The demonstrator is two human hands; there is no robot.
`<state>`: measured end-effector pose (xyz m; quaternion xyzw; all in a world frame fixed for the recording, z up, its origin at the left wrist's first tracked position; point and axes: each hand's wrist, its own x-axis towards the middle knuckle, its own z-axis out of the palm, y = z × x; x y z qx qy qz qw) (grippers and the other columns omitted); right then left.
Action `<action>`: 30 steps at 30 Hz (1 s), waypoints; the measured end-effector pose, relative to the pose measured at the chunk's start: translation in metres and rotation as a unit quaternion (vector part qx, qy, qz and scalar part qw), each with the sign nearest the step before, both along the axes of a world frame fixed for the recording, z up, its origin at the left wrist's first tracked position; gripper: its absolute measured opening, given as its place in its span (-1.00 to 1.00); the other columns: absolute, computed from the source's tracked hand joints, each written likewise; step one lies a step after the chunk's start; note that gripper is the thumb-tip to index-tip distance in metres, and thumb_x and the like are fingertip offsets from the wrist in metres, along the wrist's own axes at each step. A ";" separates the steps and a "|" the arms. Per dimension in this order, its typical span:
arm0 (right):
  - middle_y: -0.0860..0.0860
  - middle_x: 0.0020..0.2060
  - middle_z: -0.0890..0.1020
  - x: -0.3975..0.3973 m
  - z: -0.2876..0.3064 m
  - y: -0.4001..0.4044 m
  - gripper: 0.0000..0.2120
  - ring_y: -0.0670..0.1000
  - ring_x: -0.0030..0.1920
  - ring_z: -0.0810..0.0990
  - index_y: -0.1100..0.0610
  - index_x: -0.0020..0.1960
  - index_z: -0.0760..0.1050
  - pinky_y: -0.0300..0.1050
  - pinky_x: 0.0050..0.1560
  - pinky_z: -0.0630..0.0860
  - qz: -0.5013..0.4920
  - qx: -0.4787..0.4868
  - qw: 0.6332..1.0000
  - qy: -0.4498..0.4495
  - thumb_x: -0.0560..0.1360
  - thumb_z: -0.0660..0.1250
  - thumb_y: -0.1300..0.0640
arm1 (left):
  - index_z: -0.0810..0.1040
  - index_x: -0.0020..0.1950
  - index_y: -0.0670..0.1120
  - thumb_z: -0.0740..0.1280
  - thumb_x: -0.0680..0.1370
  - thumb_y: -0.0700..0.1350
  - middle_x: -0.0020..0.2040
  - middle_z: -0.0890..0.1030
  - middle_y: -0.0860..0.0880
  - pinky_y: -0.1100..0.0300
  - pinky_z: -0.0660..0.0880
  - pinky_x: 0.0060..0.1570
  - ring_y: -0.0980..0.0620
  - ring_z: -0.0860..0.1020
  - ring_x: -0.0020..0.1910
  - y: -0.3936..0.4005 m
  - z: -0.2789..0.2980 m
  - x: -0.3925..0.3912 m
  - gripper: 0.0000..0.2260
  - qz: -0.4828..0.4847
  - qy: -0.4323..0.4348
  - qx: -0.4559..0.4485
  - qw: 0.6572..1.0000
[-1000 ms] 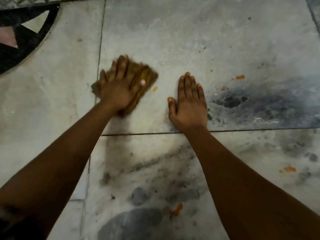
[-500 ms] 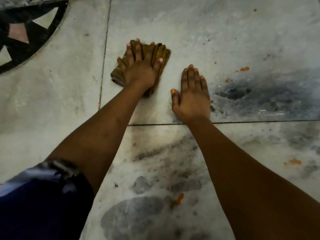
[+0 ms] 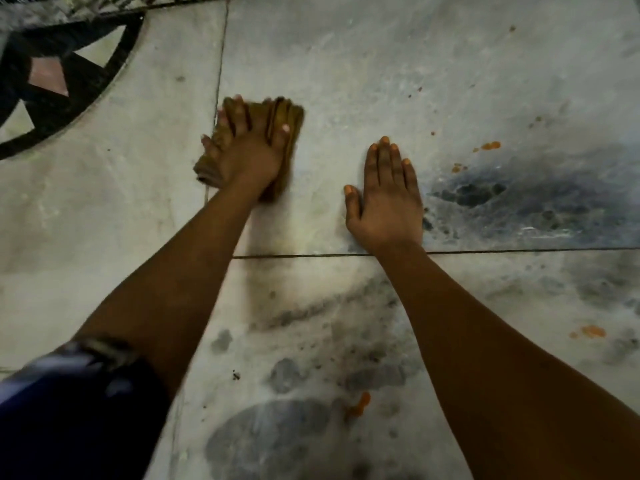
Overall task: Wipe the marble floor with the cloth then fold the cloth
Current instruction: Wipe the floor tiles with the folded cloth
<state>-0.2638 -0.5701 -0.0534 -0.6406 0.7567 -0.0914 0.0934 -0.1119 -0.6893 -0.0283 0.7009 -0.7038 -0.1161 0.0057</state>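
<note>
A folded brown cloth (image 3: 292, 121) lies on the pale marble floor (image 3: 381, 64), across the seam between two slabs. My left hand (image 3: 247, 152) presses flat on top of it with the fingers spread, hiding most of the cloth. My right hand (image 3: 386, 202) rests palm-down on the bare floor to the right of the cloth, fingers together, holding nothing. A gap of floor separates the two hands.
Orange specks (image 3: 490, 146) dot the floor, with others at the right (image 3: 592, 331) and near me (image 3: 360, 405). A dark grey smear (image 3: 485, 195) lies just right of my right hand. A black inlay pattern (image 3: 69, 81) curves at top left. Dark blue clothing (image 3: 69, 410) fills the bottom left.
My left hand pushed the cloth to the right and away, then slid it back left onto the slab seam. The right hand stayed planted in the same spot.
</note>
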 end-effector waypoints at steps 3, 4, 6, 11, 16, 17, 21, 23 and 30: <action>0.18 0.52 -0.01 0.001 0.001 -0.001 -0.34 0.10 0.53 -0.05 0.26 0.52 -0.07 -0.05 0.47 -0.17 -0.005 -0.008 1.000 -0.007 0.53 -0.12 -0.08 | -0.03 0.53 0.14 -0.05 0.61 0.18 0.56 -0.10 -0.07 -0.24 -0.27 0.40 -0.15 -0.19 0.52 0.014 -0.005 -0.037 -0.51 -0.012 0.008 -0.012 1.000; 0.19 0.52 0.00 0.001 0.002 0.000 -0.34 0.11 0.52 -0.04 0.26 0.52 -0.05 -0.05 0.47 -0.16 -0.008 -0.010 1.000 -0.010 0.52 -0.11 -0.07 | -0.02 0.53 0.15 -0.05 0.61 0.18 0.56 -0.09 -0.05 -0.23 -0.27 0.40 -0.13 -0.18 0.52 0.034 -0.007 -0.043 -0.52 -0.048 0.004 -0.027 0.998; 0.18 0.52 0.01 0.000 0.002 -0.001 -0.34 0.10 0.52 -0.04 0.25 0.52 -0.05 -0.05 0.47 -0.15 -0.007 -0.009 1.000 -0.012 0.52 -0.10 -0.07 | -0.04 0.52 0.20 -0.04 0.61 0.20 0.56 -0.10 0.00 -0.19 -0.27 0.40 -0.07 -0.18 0.52 0.073 -0.010 -0.034 -0.52 -0.102 -0.011 -0.049 0.994; 0.18 0.52 -0.01 0.000 -0.001 -0.001 -0.35 0.10 0.53 -0.05 0.25 0.52 -0.07 -0.05 0.48 -0.17 -0.002 -0.006 1.000 -0.005 0.54 -0.12 -0.09 | -0.06 0.50 0.26 -0.01 0.59 0.23 0.56 -0.14 0.04 -0.18 -0.21 0.41 -0.06 -0.17 0.52 0.043 -0.004 0.021 -0.52 -0.097 -0.025 -0.009 0.995; 0.18 0.52 -0.03 -0.001 -0.003 -0.001 -0.36 0.10 0.53 -0.07 0.25 0.52 -0.09 -0.05 0.47 -0.18 -0.002 -0.004 1.000 0.002 0.56 -0.09 -0.08 | -0.04 0.52 0.16 -0.03 0.61 0.20 0.56 -0.14 -0.07 -0.26 -0.25 0.39 -0.15 -0.20 0.51 -0.014 -0.004 -0.009 -0.50 0.012 0.014 0.008 1.000; 0.18 0.52 -0.03 0.000 -0.002 -0.001 -0.36 0.10 0.53 -0.06 0.25 0.52 -0.09 -0.05 0.47 -0.18 -0.003 -0.002 1.000 0.000 0.55 -0.10 -0.08 | -0.04 0.53 0.15 -0.04 0.61 0.19 0.56 -0.13 -0.07 -0.26 -0.26 0.39 -0.16 -0.20 0.51 -0.008 -0.004 -0.017 -0.50 0.001 0.008 0.004 1.000; 0.19 0.52 -0.01 0.000 0.000 -0.002 -0.34 0.12 0.52 -0.04 0.26 0.52 -0.07 -0.04 0.48 -0.16 -0.001 -0.002 1.000 -0.003 0.52 -0.12 -0.07 | -0.04 0.51 0.21 -0.06 0.60 0.22 0.56 -0.10 0.00 -0.18 -0.27 0.39 -0.09 -0.18 0.52 0.063 -0.009 -0.019 -0.52 -0.134 -0.001 -0.037 0.990; 0.19 0.52 -0.01 0.001 0.001 -0.002 -0.33 0.11 0.52 -0.05 0.26 0.52 -0.07 -0.05 0.48 -0.17 0.001 0.002 1.000 -0.004 0.52 -0.12 -0.08 | -0.05 0.50 0.26 -0.09 0.56 0.26 0.56 -0.11 0.05 -0.12 -0.27 0.40 -0.04 -0.16 0.52 0.098 -0.007 0.007 -0.51 -0.169 -0.005 -0.035 0.985; 0.17 0.52 -0.05 0.002 -0.002 0.000 -0.35 0.09 0.53 -0.09 0.24 0.52 -0.12 -0.06 0.47 -0.21 -0.004 0.003 1.000 0.000 0.54 -0.15 -0.09 | 0.02 0.51 0.20 -0.02 0.61 0.19 0.56 -0.07 -0.06 -0.23 -0.16 0.41 -0.14 -0.12 0.52 0.018 -0.003 0.045 -0.54 0.029 -0.006 -0.017 0.999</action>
